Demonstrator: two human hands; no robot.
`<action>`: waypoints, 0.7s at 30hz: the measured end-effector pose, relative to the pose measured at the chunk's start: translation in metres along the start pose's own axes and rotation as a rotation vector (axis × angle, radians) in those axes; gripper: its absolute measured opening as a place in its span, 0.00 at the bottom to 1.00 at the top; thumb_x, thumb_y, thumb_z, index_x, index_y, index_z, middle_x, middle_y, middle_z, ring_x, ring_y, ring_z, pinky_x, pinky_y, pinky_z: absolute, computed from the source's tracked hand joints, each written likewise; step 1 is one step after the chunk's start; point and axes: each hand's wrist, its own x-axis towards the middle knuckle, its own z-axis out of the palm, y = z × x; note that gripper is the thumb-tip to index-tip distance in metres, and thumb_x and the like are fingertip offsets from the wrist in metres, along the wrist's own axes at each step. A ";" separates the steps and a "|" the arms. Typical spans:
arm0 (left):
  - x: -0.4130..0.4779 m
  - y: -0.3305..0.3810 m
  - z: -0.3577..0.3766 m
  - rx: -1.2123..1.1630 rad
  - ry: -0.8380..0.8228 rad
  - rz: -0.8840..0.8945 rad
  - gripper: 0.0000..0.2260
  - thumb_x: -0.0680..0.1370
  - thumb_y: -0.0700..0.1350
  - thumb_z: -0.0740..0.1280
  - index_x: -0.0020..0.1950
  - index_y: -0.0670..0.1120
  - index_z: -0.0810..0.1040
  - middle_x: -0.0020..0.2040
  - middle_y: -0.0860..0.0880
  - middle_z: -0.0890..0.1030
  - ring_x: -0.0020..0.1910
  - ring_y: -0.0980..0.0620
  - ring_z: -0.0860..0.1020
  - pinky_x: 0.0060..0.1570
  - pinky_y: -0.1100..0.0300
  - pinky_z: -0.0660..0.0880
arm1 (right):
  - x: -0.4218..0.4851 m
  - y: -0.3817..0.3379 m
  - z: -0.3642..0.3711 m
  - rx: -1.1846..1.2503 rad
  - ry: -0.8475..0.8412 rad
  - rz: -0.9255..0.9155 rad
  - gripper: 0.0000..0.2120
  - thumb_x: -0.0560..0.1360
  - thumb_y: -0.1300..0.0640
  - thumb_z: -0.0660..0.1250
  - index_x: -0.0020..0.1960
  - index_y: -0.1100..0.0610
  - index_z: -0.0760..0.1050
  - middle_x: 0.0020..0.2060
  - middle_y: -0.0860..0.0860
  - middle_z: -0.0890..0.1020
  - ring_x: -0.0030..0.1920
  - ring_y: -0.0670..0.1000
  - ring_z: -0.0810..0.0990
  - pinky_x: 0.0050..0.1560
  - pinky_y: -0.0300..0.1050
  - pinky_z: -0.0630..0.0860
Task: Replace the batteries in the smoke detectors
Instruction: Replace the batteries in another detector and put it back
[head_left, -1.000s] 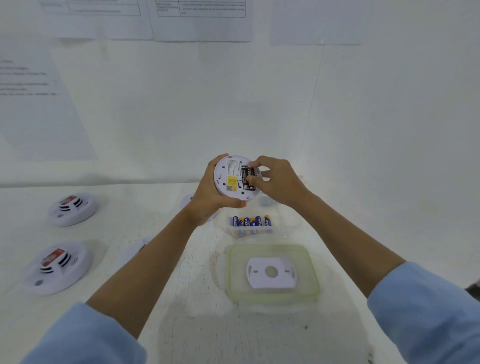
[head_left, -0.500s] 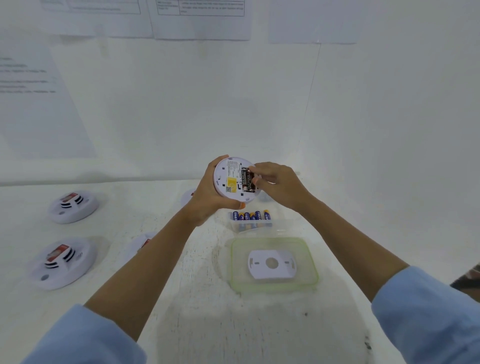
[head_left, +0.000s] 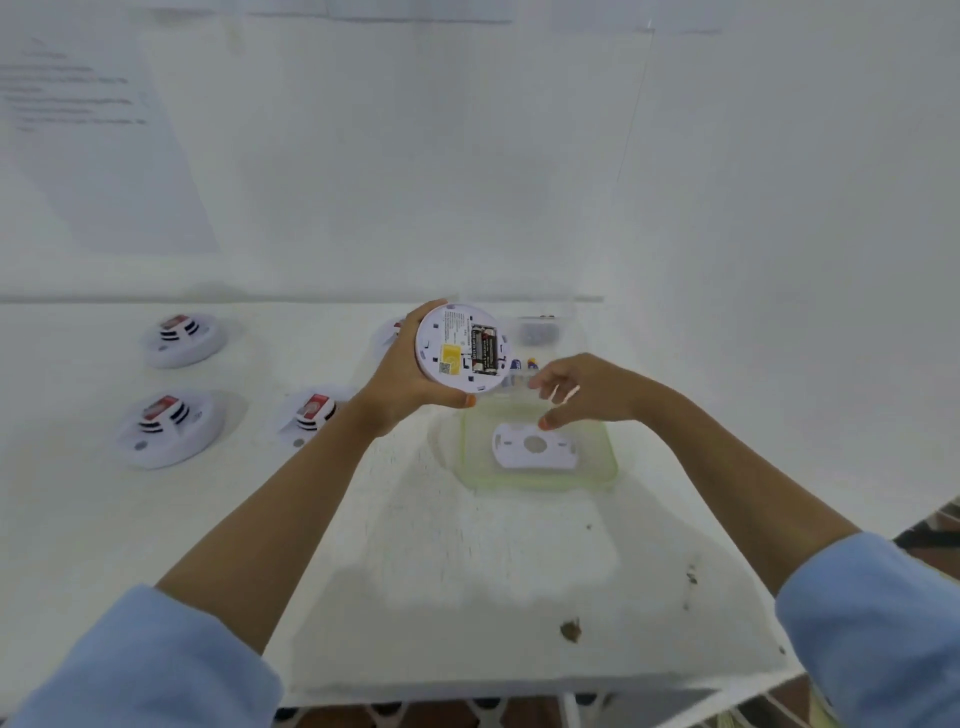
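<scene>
Smoke detector (head_left: 460, 358) gripped back-up in left hand (head_left: 410, 387), batteries (head_left: 483, 349) seated; right hand (head_left: 584, 389) loose and spread, holding nothing, above green-rimmed tray (head_left: 519, 484) on counter (head_left: 467, 561)

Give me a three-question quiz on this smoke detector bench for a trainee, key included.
1. True or false: the held smoke detector shows an empty battery compartment.
2. The white mounting plate lies: A) inside the green-rimmed tray; B) on another detector; C) in a hand.
3. Which hand grips the smoke detector?
Key: 1. False; batteries sit in it. 2. A. 3. The left hand; the right hand hovers above the tray, holding nothing visible.
</scene>
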 end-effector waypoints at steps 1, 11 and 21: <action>-0.004 0.001 0.002 0.005 0.010 0.003 0.42 0.56 0.35 0.76 0.64 0.56 0.63 0.61 0.55 0.71 0.61 0.58 0.72 0.50 0.66 0.76 | -0.002 0.004 0.005 -0.075 -0.030 0.021 0.24 0.67 0.57 0.75 0.61 0.56 0.74 0.51 0.50 0.75 0.49 0.48 0.74 0.51 0.38 0.70; -0.037 0.007 0.012 0.010 0.001 -0.028 0.42 0.53 0.43 0.77 0.64 0.55 0.63 0.58 0.65 0.72 0.57 0.67 0.73 0.52 0.63 0.77 | -0.013 0.010 0.024 -0.239 -0.080 -0.015 0.30 0.67 0.52 0.75 0.65 0.57 0.70 0.61 0.52 0.69 0.62 0.51 0.69 0.56 0.36 0.63; -0.033 0.007 0.008 0.016 0.012 -0.044 0.43 0.53 0.43 0.78 0.65 0.54 0.64 0.61 0.59 0.72 0.59 0.63 0.73 0.52 0.62 0.77 | -0.011 0.001 0.004 -0.325 0.014 -0.033 0.28 0.64 0.54 0.76 0.61 0.59 0.72 0.56 0.52 0.73 0.53 0.50 0.72 0.49 0.38 0.67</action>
